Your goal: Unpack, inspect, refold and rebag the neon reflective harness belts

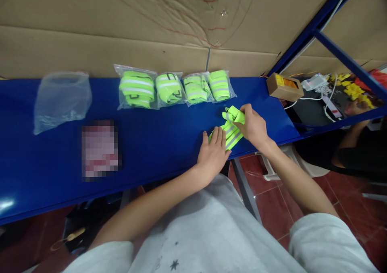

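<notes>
A neon-yellow reflective strap (pixel 232 136) with grey stripes lies folded near the front edge of the blue table. My left hand (pixel 214 150) rests flat on its left part, fingers stretched out. My right hand (pixel 253 126) grips the strap's upper end, which is bunched or rolled between thumb and fingers. Behind my hands stand several clear bags, among them a larger bag (pixel 137 88) at the left and a smaller bag (pixel 219 86) at the right, each with rolled neon-yellow reflective straps inside. Part of the strap is hidden under my hands.
An empty-looking clear plastic bag (pixel 62 100) lies at the table's left, near a pixelated rectangle (pixel 100 150). A cardboard box (pixel 284 88) stands at the right, before a blue metal frame (pixel 347 57). Beyond it, another person's arm (pixel 352 134) reaches among yellow pieces.
</notes>
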A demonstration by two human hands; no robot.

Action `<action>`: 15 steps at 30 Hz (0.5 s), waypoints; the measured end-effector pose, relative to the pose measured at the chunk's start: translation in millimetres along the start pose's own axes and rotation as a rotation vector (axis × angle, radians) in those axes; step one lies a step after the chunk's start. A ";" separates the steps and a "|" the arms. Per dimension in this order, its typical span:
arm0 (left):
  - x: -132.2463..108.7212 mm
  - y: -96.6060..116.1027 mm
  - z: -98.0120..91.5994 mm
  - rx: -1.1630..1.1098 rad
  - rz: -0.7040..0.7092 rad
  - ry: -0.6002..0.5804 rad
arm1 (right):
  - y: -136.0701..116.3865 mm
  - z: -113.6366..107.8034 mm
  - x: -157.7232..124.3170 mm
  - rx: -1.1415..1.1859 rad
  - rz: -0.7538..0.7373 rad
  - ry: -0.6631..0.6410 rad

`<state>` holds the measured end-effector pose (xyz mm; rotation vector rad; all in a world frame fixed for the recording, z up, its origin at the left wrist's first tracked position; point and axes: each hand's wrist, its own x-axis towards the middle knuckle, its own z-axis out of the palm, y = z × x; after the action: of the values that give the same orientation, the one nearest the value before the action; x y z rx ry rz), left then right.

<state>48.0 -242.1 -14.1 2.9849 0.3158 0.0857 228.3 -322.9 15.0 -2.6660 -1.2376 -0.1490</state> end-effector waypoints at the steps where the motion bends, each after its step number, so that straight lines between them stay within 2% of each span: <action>1: -0.7 0.7 0.7 0.002 0.013 0.003 | -5.8 1.7 -5.3 -0.083 -0.086 0.045; 4: -2.3 -1.3 1.6 -0.010 0.052 0.013 | -22.3 10.4 -22.1 -0.276 -0.289 0.046; 8: -6.1 -17.2 -2.1 -0.062 0.191 0.037 | -28.4 13.1 -36.1 -0.322 -0.357 -0.015; 12: -11.6 -40.0 -8.5 -0.147 0.321 0.073 | -15.3 -5.4 -37.8 -0.103 -0.446 -0.145; 15: -12.9 -53.4 -11.2 -0.296 0.400 0.060 | -5.1 -22.1 -39.0 0.106 -0.495 -0.207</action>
<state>23.7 -191.7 -11.2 2.7076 -0.2694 0.2406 199.0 -353.6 30.5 -2.2792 -1.8940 0.1232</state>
